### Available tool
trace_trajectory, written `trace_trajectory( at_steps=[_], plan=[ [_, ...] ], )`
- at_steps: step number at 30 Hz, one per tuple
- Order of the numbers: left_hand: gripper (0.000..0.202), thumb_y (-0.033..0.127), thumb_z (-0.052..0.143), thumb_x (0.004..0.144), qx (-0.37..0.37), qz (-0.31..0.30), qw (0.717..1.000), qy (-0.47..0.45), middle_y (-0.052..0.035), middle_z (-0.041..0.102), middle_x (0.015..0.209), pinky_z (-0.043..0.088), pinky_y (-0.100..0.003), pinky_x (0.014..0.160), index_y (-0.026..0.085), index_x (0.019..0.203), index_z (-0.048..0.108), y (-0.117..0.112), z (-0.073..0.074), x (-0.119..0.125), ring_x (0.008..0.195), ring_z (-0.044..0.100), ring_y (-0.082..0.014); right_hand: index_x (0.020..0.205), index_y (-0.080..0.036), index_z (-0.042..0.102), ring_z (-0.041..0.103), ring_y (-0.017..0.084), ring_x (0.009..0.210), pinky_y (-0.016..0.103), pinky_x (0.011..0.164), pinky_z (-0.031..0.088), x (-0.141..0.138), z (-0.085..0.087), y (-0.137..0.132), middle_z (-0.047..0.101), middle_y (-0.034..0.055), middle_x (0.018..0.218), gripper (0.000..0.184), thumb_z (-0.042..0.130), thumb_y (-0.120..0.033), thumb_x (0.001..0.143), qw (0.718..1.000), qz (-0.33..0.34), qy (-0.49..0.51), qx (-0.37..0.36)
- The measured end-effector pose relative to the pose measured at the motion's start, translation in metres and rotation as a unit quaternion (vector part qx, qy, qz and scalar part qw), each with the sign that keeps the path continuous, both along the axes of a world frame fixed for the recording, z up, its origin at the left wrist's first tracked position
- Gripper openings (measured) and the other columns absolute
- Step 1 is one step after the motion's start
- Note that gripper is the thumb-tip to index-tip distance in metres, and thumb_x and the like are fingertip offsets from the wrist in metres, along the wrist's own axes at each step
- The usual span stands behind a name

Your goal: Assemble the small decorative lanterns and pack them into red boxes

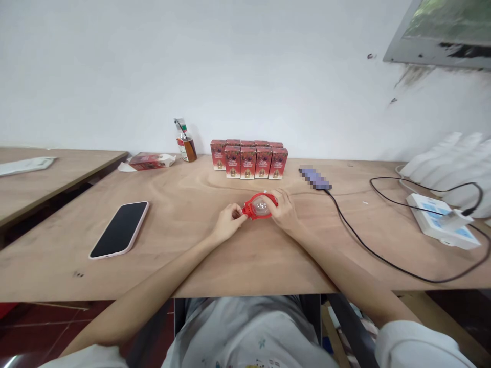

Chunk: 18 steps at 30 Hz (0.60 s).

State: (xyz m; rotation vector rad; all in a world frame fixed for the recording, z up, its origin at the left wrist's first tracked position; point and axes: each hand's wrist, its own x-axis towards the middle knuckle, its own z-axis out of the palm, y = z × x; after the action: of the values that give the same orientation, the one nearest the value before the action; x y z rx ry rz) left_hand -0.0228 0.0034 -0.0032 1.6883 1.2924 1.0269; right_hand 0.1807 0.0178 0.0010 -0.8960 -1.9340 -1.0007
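Note:
A small red plastic item with a clear rounded middle (260, 206) rests just above the wooden table (199, 255), held between both my hands. My left hand (229, 221) pinches its left end with closed fingers. My right hand (283, 208) wraps round its right side, fingers curled over the top. Behind them stands a block of several red cartons (248, 158) in two rows.
A black phone in a pink case (119, 229) lies at the left. An opened red carton (150, 161) and a small bottle (185, 141) sit by the wall. A black cable (368, 245) runs to a white power strip (441, 221) at the right. A second table (46, 174) stands left.

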Motion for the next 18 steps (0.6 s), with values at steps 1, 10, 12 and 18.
trace_trajectory(
  at_steps=[1,10,12,18],
  plan=[
    [0.017,0.026,0.059,0.071,0.019,0.004,1.000,0.025,0.0035,0.048,0.067,0.043,-0.024,0.054,0.017,0.063,0.048,-0.001,0.002,-0.001,0.053,0.049,-0.0081,0.099,-0.022,0.066,0.052,0.020,0.102,0.037,0.092,0.042,0.000,0.000,0.000,0.060,0.0092,0.104,0.023,0.050,-0.010,0.087,1.000,0.006,-0.002,0.000],
    [0.022,0.031,0.058,0.070,0.040,-0.016,0.995,-0.087,0.0027,0.049,0.067,0.038,-0.021,0.051,0.017,0.058,0.047,-0.014,0.017,0.003,0.054,0.045,-0.0074,0.102,-0.026,0.065,0.049,0.023,0.102,0.037,0.083,0.036,-0.004,-0.001,-0.001,0.060,0.0088,0.108,0.026,0.051,-0.010,0.086,0.998,-0.061,0.000,0.010],
    [0.023,0.033,0.060,0.069,-0.006,-0.050,0.983,-0.176,0.0034,0.053,0.064,0.037,-0.020,0.048,0.017,0.061,0.045,-0.014,0.018,0.004,0.051,0.045,-0.0070,0.105,-0.027,0.064,0.050,0.022,0.099,0.036,0.082,0.036,-0.005,-0.002,0.001,0.059,0.0094,0.109,0.027,0.049,-0.013,0.087,0.997,-0.079,0.022,-0.012],
    [0.023,0.031,0.064,0.070,-0.072,-0.093,0.953,-0.278,0.0043,0.058,0.067,0.035,-0.019,0.045,0.018,0.071,0.044,-0.014,0.022,0.004,0.045,0.045,-0.0049,0.113,-0.028,0.061,0.050,0.025,0.103,0.039,0.085,0.035,-0.009,-0.004,0.003,0.056,0.0113,0.117,0.031,0.046,-0.015,0.090,0.980,-0.086,0.056,-0.170]
  ],
)
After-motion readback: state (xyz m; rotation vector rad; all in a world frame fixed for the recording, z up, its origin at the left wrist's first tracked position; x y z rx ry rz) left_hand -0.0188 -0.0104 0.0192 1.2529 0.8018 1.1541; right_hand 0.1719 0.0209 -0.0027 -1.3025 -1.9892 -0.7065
